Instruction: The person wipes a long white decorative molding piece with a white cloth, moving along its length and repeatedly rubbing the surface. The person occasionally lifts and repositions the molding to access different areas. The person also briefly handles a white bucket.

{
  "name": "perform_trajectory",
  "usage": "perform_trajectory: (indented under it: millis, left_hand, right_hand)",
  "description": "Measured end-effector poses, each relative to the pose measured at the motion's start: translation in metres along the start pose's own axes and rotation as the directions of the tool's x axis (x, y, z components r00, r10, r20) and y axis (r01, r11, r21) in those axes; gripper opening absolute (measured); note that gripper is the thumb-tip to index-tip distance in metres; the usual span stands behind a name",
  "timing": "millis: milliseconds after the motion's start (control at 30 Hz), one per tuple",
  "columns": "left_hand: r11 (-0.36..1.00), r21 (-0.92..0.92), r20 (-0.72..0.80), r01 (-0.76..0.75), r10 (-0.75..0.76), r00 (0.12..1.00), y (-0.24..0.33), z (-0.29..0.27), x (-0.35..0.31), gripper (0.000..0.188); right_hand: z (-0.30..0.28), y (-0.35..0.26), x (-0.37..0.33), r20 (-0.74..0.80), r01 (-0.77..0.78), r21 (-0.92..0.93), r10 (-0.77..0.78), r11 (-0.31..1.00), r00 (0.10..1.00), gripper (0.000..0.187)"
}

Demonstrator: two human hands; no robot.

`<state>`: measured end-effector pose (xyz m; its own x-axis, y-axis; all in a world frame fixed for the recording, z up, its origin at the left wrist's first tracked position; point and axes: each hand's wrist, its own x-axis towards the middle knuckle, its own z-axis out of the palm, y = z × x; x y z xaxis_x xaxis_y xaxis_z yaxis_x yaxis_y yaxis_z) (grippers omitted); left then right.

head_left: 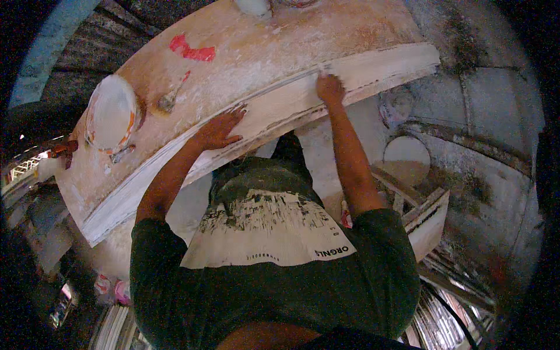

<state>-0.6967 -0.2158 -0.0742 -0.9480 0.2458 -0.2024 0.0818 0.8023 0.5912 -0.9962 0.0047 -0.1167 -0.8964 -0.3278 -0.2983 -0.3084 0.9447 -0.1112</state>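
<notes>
A long white-coated board (280,102) lies along the near edge of a worn, powder-smeared wooden table (256,44). My left hand (221,128) rests flat on the board left of the middle, fingers spread. Farther right, my right hand (331,90) is closed at the board's far edge and slightly blurred. A small pale bit shows at its fingers, but what it grips is too small to make out. Dark lines run lengthwise along the board's edges.
On the table's left stand a white bucket (112,114), a brush-like tool (167,102) and a small flat tool (122,154). Red scraps (195,51) lie farther back. A round pale lid-like thing (406,158) and a wooden frame (429,219) are at the right, below table height.
</notes>
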Motion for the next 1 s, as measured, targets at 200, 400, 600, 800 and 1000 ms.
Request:
perform_trajectory:
  millis: [200, 400, 600, 800, 1000]
  left_hand:
    - [0.996, 0.012, -0.029, 0.094, -0.093, 0.995, 0.041, 0.003, 0.109, 0.069]
    - [0.997, 0.07, -0.111, 0.025, -0.017, 0.994, 0.065, 0.001, 0.242, 0.06]
    - [0.989, 0.101, -0.355, -0.105, 0.135, 0.925, 0.095, 0.042, 0.361, 0.061]
    - [0.94, 0.225, -0.275, -0.257, 0.315, 0.908, 0.067, 0.059, 0.36, 0.063]
    - [0.944, 0.228, -0.135, -0.238, 0.273, 0.952, 0.041, 0.034, 0.222, 0.062]
  right_hand:
    - [-0.05, 0.081, 0.043, -0.088, 0.322, -0.144, -0.336, 0.936, 0.938, 0.038]
    - [-0.003, 0.051, 0.014, -0.015, 0.35, 0.071, -0.35, 0.934, 0.937, 0.042]
    - [0.063, 0.192, 0.133, -0.272, 0.328, -0.3, -0.41, 0.895, 0.87, 0.031]
    - [-0.033, 0.187, 0.125, -0.372, 0.145, -0.369, -0.289, 0.918, 0.882, 0.028]
    - [0.023, 0.089, 0.082, -0.578, 0.466, 0.354, -0.202, 0.811, 0.791, 0.041]
